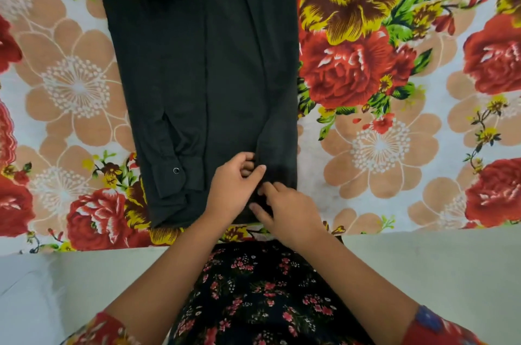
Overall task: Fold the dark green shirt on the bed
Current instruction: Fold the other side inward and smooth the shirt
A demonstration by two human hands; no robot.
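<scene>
The dark green shirt [203, 76] lies flat on the bed as a long narrow strip, both sides folded inward, its collar end far from me. One sleeve lies along the left part, its cuff with a small snap button [176, 170] near the lower edge. Another sleeve runs down the right part. My left hand [234, 189] is at the shirt's near edge, fingers curled, pinching the fabric by the right sleeve's end. My right hand [282, 209] sits just beside it and pinches the same sleeve end at the hem.
A flowered bedsheet [380, 76] in red, yellow and peach covers the bed on both sides of the shirt. The bed's near edge [84, 248] runs across below the shirt, with pale floor [423, 268] beyond it. My flowered dark clothing fills the bottom centre.
</scene>
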